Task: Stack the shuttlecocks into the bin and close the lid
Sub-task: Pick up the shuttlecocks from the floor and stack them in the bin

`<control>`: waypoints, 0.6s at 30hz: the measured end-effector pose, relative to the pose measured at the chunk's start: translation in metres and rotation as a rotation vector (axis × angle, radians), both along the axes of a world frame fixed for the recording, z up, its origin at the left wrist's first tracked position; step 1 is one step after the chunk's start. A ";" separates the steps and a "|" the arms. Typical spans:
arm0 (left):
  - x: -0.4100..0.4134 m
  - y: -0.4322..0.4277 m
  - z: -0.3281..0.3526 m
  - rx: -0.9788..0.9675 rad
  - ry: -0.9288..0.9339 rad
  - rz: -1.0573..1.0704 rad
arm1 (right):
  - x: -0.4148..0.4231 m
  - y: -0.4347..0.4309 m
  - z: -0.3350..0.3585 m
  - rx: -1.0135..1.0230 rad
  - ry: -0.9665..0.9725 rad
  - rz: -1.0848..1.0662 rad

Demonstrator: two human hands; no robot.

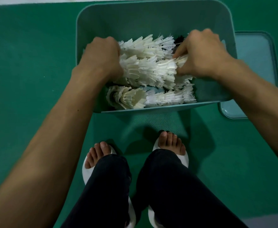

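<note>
A teal plastic bin [153, 15] stands on the green floor in front of me. Inside it lie several rows of nested white feather shuttlecocks. Both my hands reach into the bin. My left hand [102, 55] grips the left end of the middle shuttlecock stack [149, 69]. My right hand [202, 55] holds the right end of the same stack, fingers curled over the feathers. Another stack [144, 46] lies behind it and a third [151, 99] lies along the near wall. The bin's lid [256, 63] lies flat on the floor, to the right of the bin and partly under its edge.
My two feet in white slippers [182, 158] stand just short of the bin's near wall, dark trousers below. Green court flooring [28, 55] surrounds the bin on the left and right. A pale strip runs along the far edge.
</note>
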State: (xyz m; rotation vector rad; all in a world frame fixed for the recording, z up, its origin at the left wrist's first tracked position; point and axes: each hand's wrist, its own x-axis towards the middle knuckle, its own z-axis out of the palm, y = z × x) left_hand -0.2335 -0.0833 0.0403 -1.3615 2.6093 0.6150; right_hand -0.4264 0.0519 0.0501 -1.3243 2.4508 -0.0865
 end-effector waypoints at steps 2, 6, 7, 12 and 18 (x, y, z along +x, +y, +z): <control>-0.001 0.000 0.000 -0.020 0.008 0.024 | -0.001 -0.001 -0.005 -0.019 0.011 -0.006; -0.002 0.005 -0.013 -0.003 -0.041 0.054 | 0.001 0.001 -0.013 -0.011 0.019 -0.011; -0.002 0.006 -0.015 0.003 -0.048 0.056 | 0.003 0.001 -0.014 -0.007 0.037 -0.003; 0.000 0.003 -0.016 0.006 -0.054 0.075 | 0.007 0.004 -0.018 0.027 0.131 0.090; 0.002 0.002 -0.009 0.050 -0.070 0.102 | 0.011 0.015 0.002 0.085 0.243 0.099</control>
